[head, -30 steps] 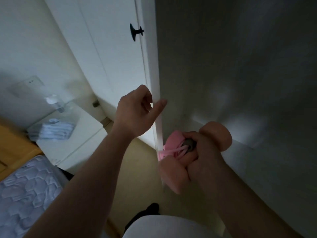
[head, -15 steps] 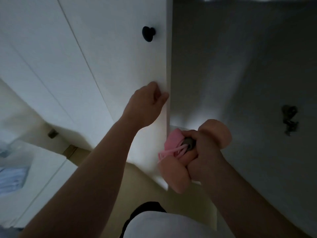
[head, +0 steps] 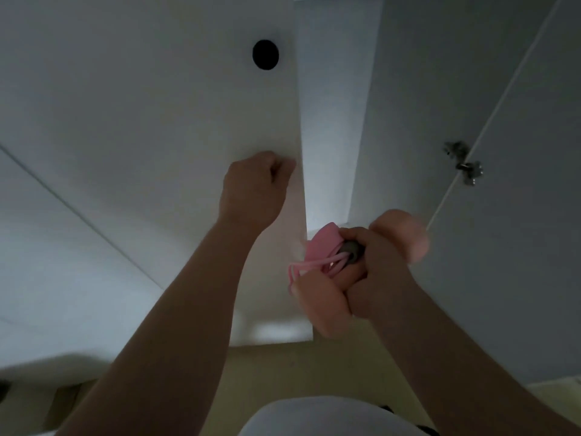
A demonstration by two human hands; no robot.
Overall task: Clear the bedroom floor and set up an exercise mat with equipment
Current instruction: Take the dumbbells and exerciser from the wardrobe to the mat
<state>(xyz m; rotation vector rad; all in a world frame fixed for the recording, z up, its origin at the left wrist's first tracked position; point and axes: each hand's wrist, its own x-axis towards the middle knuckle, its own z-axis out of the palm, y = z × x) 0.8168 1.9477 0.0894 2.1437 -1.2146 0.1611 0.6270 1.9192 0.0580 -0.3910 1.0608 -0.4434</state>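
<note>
Equipment fetching seems our step: right grip [head: 377, 272], at 4 o'clock, clamps a dumbbell [head: 405, 236] and pink cord [head: 309, 266]. Left grip [head: 254, 190], fingers curled, holding nothing, presses the wardrobe door [head: 157, 105] at 12 o'clock. Next, we judge: shut it gently.

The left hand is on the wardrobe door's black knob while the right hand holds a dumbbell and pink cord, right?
Not quite: the head view shows the left hand against the wardrobe door near its edge, well below the black knob. The right hand does hold the dumbbell and pink cord.
</note>
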